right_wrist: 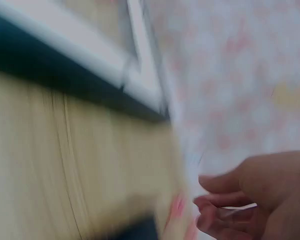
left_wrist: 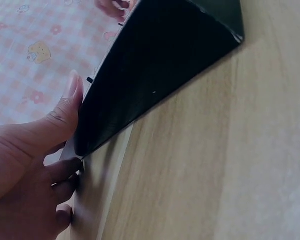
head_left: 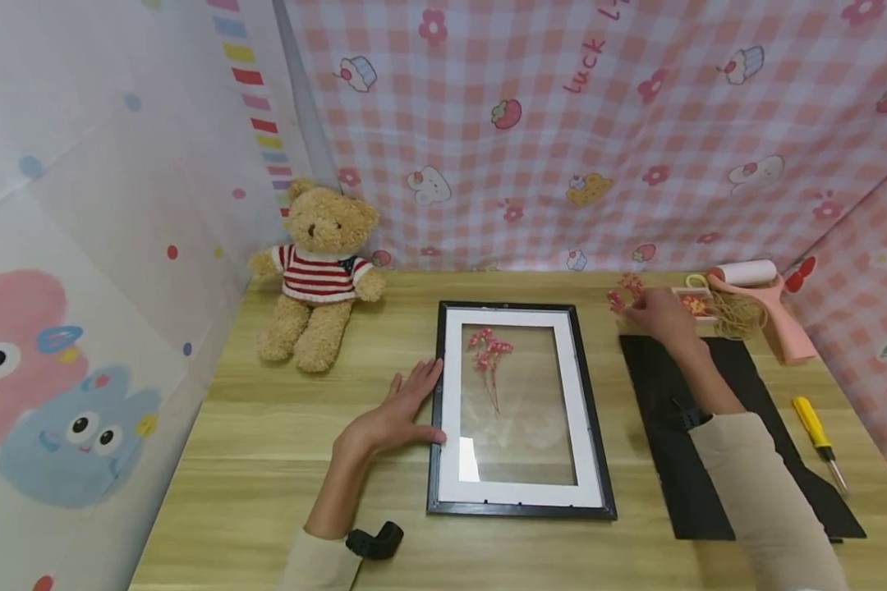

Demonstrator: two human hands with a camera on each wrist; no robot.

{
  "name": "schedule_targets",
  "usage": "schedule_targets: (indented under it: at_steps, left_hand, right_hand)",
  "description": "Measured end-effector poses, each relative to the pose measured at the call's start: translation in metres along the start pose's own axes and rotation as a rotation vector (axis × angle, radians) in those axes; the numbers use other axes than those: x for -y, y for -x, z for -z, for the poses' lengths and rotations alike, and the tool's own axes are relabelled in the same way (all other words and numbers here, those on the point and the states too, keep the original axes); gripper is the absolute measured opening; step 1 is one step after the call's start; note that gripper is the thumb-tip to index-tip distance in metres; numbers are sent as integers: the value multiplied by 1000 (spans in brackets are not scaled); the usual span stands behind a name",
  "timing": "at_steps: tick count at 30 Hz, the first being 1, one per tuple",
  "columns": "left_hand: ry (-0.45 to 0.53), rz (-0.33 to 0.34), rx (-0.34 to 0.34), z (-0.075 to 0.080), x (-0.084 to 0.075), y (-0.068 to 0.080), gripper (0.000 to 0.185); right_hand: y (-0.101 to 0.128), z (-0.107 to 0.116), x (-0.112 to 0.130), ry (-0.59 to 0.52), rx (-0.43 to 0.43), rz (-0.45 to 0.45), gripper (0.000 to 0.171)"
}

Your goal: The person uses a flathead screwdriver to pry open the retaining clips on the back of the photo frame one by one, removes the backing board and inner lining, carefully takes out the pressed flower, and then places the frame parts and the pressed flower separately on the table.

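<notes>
A black picture frame with a white mat lies in the middle of the table in the head view. Behind its clear pane, or on it, is a sprig of pink dried flowers, stem pointing down. My left hand rests against the frame's left side, fingers spread and thumb touching the edge. In the left wrist view the thumb lies along the frame's dark side. At the back right, my right hand pinches another pink dried flower sprig; its stem is hidden by the fingers. The right wrist view is blurred.
Under the right forearm lies a black board. A yellow screwdriver is to its right. Behind stand a small box, twine and a pink lint roller. A teddy bear sits at the back left.
</notes>
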State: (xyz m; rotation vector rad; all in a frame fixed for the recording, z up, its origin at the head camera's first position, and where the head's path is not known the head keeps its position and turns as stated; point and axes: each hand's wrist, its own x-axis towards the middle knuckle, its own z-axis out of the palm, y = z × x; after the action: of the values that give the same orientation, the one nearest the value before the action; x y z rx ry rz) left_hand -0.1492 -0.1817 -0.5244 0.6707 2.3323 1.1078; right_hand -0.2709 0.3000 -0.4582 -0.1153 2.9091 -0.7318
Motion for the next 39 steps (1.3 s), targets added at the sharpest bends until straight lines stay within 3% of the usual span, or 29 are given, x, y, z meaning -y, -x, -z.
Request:
schedule_targets:
  at_steps: [3, 7, 12, 21, 26, 28, 33, 39]
  left_hand:
    - [-14, 6, 7, 0, -5, 2, 123]
    - [-21, 14, 4, 0, -8, 4, 122]
    - [-7, 5, -5, 2, -7, 4, 123]
    - [-11, -8, -1, 0, 2, -2, 122]
    - [7, -19, 1, 0, 1, -1, 126]
    - [11, -22, 3, 0, 0, 0, 128]
    - [6, -23, 0, 1, -4, 2, 126]
    - [0, -26, 2, 3, -9, 3, 123]
  right_hand:
    - [35, -7, 60, 7, 34, 56, 31]
    - [70, -33, 129, 24, 168, 106, 30]
    - [84, -75, 169, 8, 245, 110, 26]
    - [90, -110, 182, 24, 151, 65, 17]
    - [75, -145, 161, 85, 112, 103, 3]
    - [68, -158, 151, 117, 110, 113, 10]
    - [63, -165, 145, 156, 128, 104, 27]
    - [61, -166, 144, 164, 133, 91, 30]
